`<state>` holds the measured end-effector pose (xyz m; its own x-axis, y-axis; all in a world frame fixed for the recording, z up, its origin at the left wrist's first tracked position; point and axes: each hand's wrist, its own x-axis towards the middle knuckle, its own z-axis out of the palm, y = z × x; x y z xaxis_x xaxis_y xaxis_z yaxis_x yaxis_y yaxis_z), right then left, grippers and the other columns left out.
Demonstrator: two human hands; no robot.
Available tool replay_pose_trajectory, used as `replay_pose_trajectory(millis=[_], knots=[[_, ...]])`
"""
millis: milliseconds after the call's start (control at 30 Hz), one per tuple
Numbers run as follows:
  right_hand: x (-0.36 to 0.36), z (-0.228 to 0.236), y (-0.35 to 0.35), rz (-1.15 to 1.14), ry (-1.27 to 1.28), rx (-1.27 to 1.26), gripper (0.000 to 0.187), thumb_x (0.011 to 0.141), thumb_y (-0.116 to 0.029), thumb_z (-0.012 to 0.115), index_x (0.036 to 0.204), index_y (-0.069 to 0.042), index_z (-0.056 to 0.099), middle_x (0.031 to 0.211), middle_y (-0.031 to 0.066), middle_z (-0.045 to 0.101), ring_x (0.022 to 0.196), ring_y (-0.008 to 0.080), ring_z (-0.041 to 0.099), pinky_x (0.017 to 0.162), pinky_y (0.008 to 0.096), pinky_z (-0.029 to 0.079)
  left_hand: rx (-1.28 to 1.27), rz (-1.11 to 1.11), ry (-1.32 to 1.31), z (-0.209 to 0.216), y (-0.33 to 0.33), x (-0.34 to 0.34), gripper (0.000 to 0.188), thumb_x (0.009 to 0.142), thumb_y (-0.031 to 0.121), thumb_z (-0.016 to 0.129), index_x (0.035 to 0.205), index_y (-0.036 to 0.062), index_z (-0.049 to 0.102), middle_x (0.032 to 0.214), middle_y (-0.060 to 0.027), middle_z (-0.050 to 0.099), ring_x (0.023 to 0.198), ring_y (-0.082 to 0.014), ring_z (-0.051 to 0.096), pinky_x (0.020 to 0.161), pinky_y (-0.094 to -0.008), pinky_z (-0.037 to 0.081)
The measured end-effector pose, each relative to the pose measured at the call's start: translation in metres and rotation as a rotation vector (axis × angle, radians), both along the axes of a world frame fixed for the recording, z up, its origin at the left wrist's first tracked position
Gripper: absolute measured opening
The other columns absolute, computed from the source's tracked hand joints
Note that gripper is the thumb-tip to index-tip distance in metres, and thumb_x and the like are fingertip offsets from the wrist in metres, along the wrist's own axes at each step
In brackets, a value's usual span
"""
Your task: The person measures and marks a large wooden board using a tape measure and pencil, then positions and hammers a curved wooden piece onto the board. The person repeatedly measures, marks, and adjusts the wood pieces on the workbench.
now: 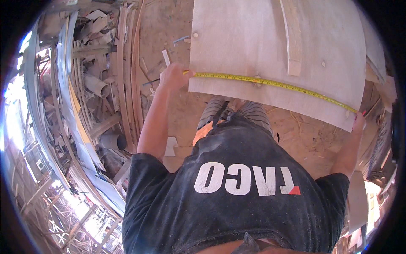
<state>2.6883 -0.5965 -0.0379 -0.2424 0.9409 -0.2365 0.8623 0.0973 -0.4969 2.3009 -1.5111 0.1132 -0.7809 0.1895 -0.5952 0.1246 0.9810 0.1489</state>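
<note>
A yellow tape measure (270, 81) is stretched across a pale plywood sheet (237, 46), running close to its near edge and sagging slightly toward the right. My left hand (172, 76) is closed on the tape's left end, just off the sheet's left edge. At the sheet's right edge, my right hand (358, 122) pinches the other end. A small red bit and a thin dark stick show by the right fingers; whether I hold them, I cannot tell. A narrow wooden strip (292, 46) lies on the sheet, beyond the tape.
Long boards (129, 63) stand along the left, with scrap wood and a tube (97, 86) past them. On the brown floor (169, 21) lie a blue stick (182, 39), a pale offcut (171, 146) and other scraps. A curved panel (357, 201) stands at the lower right.
</note>
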Motion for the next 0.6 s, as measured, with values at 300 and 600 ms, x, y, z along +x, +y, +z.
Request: replay_pose_trajectory(millis=[300,600], knots=[[-0.008,0.000,-0.004,0.001,0.027,0.005,0.032,0.087,-0.035,0.073,0.070,-0.009,0.065,0.068,-0.0001,0.056,0.062,0.0138,0.051,0.058,0.0344,0.042,0.007,0.007,-0.060,-0.007,-0.002,-0.016,0.035,0.090,0.047,0.075,0.114,0.0233,0.084,0.113,-0.0130,0.079,0.108,-0.0332,0.074,0.096,-0.0478,0.056],[0.000,-0.007,-0.003,-0.028,0.046,-0.006,0.033,0.086,-0.037,0.074,0.069,-0.010,0.065,0.068,-0.0002,0.058,0.063,0.0136,0.053,0.060,0.0342,0.043,0.000,0.001,-0.099,-0.010,0.000,-0.020,0.033,0.090,0.046,0.075,0.113,0.0243,0.085,0.100,-0.0106,0.081,0.097,-0.0311,0.077,0.090,-0.0462,0.058]])
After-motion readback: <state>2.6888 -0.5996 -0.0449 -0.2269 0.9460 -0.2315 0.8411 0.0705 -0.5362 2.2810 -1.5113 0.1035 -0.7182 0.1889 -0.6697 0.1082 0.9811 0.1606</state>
